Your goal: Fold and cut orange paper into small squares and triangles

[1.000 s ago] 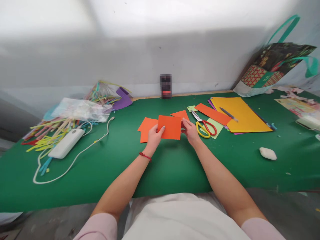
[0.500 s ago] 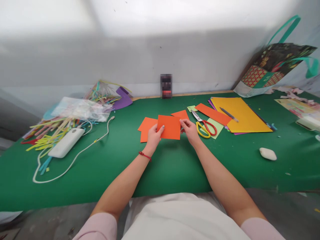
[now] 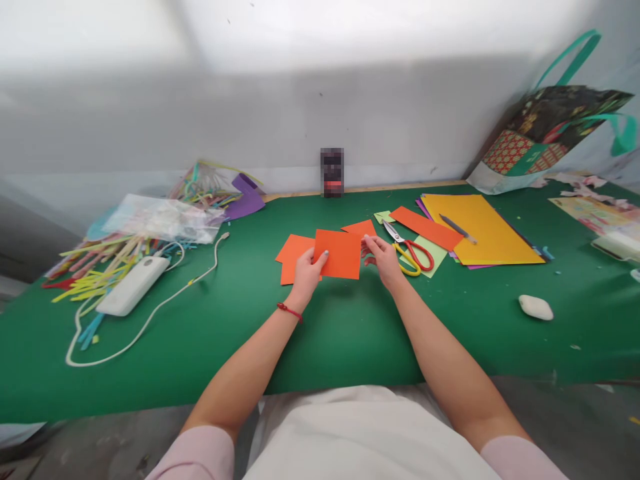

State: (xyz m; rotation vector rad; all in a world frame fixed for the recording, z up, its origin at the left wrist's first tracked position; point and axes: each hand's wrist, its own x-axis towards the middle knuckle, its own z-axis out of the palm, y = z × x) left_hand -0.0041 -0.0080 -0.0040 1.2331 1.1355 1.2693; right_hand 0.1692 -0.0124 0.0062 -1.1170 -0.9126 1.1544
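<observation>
My left hand (image 3: 306,273) grips a square of orange paper (image 3: 339,255) by its left side, thumb on top. The sheet is held up above the table. At its right edge is my right hand (image 3: 381,259), fingers loosely bent and apart; whether a fingertip still touches the edge is hard to see. Behind the held square lie more orange paper pieces (image 3: 294,248), partly covered by it and by my left hand. Just right of my right hand rest scissors (image 3: 413,257) with red and yellow handles, on a light green paper (image 3: 434,252).
An orange strip (image 3: 427,229) and a pen (image 3: 457,229) lie by stacked yellow paper (image 3: 500,233). A white case (image 3: 536,307) sits at right, a bag (image 3: 545,143) behind. At left are a white power bank (image 3: 133,285), its cable and paper strips (image 3: 85,267). A blurred-out object (image 3: 333,173) stands at the wall.
My right hand has shifted slightly right, its fingers loosening from the orange square's right edge. My left hand keeps holding the square in nearly the same place.
</observation>
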